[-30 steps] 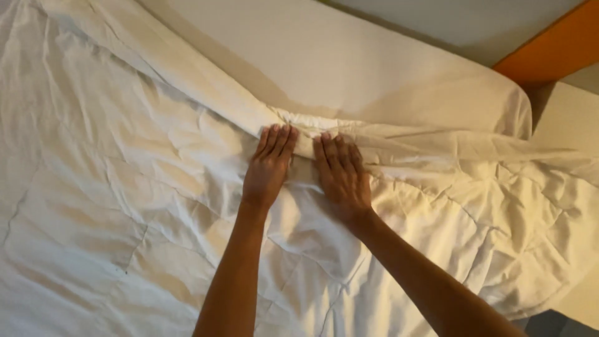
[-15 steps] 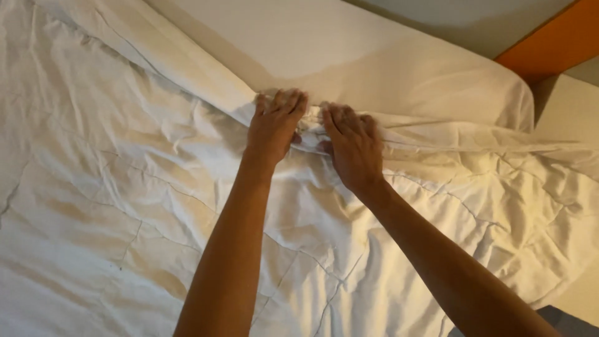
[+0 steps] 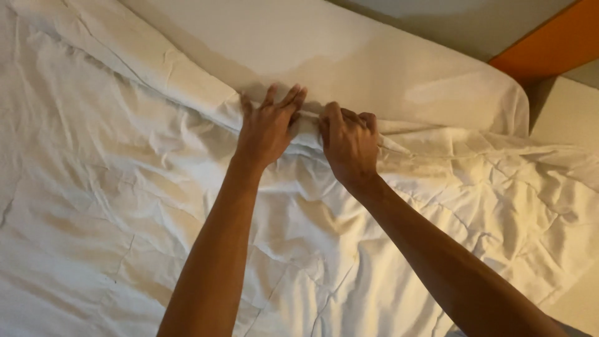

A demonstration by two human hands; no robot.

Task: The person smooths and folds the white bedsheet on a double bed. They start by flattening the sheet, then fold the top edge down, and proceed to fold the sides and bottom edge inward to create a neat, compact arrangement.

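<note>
Hands: both reach forward from the lower edge of the frame and meet at the folded upper edge of a white duvet (image 3: 187, 206). The left hand (image 3: 267, 128) lies on the fold with fingers spread and slightly bent, thumb out to its left; the palm presses the cloth, and whether any cloth is pinched beneath it cannot be told. The right hand (image 3: 349, 143) is curled, fingers bent down over a bunched ridge of the same edge, gripping it. The two hands sit just beside each other, a narrow strip of cloth showing between them.

Duvet: heavily creased, it covers most of the view, from the left border to the lower right. Its top edge runs on a diagonal from upper left down to the right, passing under both hands. The fingertips of the right hand are hidden in the fold.

Bed: beyond the edge lies the smooth white sheeted mattress (image 3: 374, 56), its rounded far corner visible at the right. The duvet overlaps it; the line of contact is in shadow and hard to read.

Surroundings: an orange panel (image 3: 552, 43) crosses the upper right corner, cut off by the frame. A pale surface (image 3: 568, 112) beside the mattress corner cannot be identified. Both forearms are cut off at the bottom.
</note>
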